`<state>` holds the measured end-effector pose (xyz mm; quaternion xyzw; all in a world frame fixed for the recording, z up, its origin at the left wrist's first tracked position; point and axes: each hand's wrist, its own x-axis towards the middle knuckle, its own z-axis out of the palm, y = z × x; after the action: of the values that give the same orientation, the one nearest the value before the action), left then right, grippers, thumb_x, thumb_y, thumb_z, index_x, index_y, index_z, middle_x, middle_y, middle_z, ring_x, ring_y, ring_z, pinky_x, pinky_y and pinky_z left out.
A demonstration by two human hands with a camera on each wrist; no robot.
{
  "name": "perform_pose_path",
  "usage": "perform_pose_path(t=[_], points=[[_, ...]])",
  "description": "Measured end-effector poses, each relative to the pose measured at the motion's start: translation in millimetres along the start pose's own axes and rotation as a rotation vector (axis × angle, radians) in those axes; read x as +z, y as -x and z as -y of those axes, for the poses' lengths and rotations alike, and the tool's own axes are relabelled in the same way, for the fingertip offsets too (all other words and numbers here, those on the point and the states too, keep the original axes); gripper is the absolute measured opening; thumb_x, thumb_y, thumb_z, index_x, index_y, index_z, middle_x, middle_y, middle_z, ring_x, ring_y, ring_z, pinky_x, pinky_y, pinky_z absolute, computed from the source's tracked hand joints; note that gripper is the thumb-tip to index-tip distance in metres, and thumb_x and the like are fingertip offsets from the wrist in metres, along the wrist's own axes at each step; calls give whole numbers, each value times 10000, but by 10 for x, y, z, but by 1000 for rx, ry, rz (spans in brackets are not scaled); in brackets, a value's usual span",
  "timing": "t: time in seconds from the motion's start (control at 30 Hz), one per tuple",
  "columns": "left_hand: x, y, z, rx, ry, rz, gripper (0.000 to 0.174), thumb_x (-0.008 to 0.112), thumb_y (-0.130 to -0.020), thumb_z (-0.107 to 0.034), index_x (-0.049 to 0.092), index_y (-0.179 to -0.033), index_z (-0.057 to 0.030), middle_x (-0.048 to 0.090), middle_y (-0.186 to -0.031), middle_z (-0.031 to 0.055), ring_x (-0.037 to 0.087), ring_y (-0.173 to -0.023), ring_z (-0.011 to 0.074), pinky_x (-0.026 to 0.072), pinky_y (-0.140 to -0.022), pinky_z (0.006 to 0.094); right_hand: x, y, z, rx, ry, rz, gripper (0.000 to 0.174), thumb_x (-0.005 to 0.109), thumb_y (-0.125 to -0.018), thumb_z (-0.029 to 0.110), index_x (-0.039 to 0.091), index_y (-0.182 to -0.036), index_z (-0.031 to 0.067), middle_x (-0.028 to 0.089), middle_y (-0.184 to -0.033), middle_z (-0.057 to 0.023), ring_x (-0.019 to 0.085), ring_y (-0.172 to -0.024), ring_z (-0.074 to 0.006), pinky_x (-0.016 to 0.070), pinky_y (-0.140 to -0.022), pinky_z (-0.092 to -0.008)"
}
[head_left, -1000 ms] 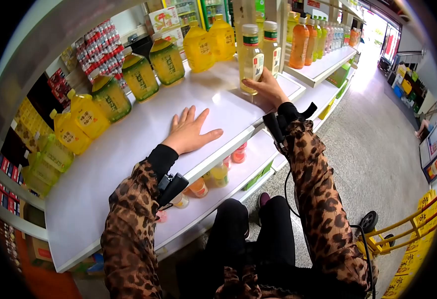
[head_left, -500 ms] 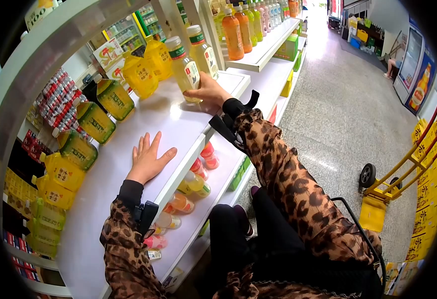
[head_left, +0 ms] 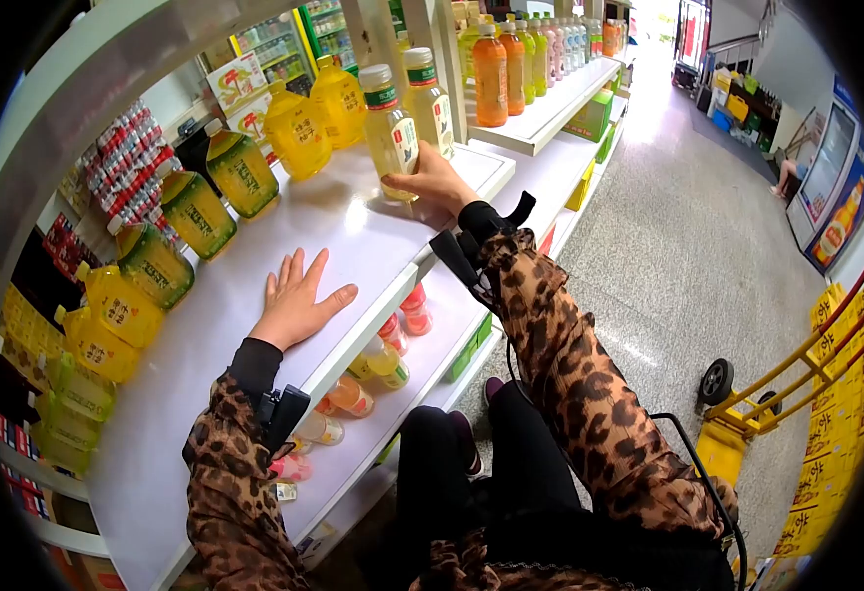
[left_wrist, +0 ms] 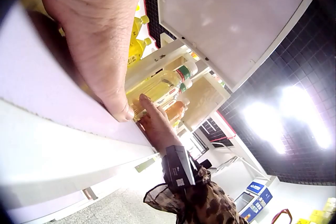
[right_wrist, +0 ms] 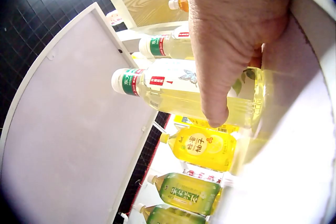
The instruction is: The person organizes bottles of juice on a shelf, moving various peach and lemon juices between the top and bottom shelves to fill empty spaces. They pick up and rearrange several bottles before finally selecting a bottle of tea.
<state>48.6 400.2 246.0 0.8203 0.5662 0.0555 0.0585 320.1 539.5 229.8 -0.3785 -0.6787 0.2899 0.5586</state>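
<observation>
My right hand [head_left: 435, 182] grips the lower part of a clear bottle of pale yellow drink [head_left: 389, 128], with the thumb across its front. This bottle stands upright on the white shelf [head_left: 205, 374] and has a white cap and green neck band. A matching bottle [head_left: 432, 103] stands right behind it, and in the right wrist view the two lie side by side. My left hand [head_left: 302, 300] rests flat on the shelf near its front edge, fingers spread, holding nothing. In the left wrist view the left palm and thumb [left_wrist: 113, 100] fill the near side.
Large yellow jugs [head_left: 297, 130] and green-labelled jugs [head_left: 198, 215] line the shelf's back edge. Several small bottles [head_left: 351, 396] lie on the shelf below. Orange bottles [head_left: 491, 79] stand on the neighbouring shelf. A yellow hand truck [head_left: 723, 443] is on the floor at right.
The head view has swung right, then slightly back, so the shelf sits further left in view. My right hand keeps its grip on the bottle; my left hand stays flat on the shelf.
</observation>
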Motion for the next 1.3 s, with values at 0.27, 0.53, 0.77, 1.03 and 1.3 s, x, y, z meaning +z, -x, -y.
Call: perform_pose_path(t=[0.27, 0.53, 0.77, 1.03, 1.3], points=[[-62, 51, -22, -40, -15, 50, 875, 415, -846, -707, 247, -1480, -129, 147, -1505, 292, 78, -1424, 402, 45, -1132, 519, 9, 8, 28, 6, -12, 40, 568, 769, -723, 220, 482, -1130, -54, 628, -1036, -172, 618, -965, -229, 499, -854, -331], [-52, 59, -14, -15, 38, 20, 914, 413, -828, -720, 269, -1468, -84, 156, -1499, 295, 61, -1423, 408, 26, -1124, 546, 36, -21, -58, 7, -72, 45, 503, 752, -764, 176, 492, -1138, -36, 635, -1038, -131, 624, -917, -202, 509, -806, -314], [-37, 70, 31, -18, 56, 33, 942, 403, -815, -745, 264, -1467, -80, 143, -1502, 293, 42, -1423, 413, 19, -1117, 564, 19, -17, -18, 5, -90, 75, 531, 769, -770, 182, 478, -1153, -44, 626, -1060, -143, 618, -947, -205, 499, -840, -312], [-40, 56, 3, -32, 2, 48, 927, 374, -834, -752, 228, -1481, -105, 135, -1502, 297, 41, -1425, 406, 18, -1132, 533, 14, -1, -1, -20, -69, 76, 508, 766, -770, 169, 489, -1137, -45, 635, -1033, -135, 621, -940, -205, 499, -836, -311], [-42, 50, 2, -29, 22, 43, 933, 389, -824, -749, 241, -1479, -102, 133, -1507, 290, 46, -1427, 402, 17, -1129, 535, 13, 11, 61, -15, -86, 97, 493, 766, -763, 181, 514, -1126, -38, 644, -1008, -128, 625, -922, -196, 502, -823, -308]])
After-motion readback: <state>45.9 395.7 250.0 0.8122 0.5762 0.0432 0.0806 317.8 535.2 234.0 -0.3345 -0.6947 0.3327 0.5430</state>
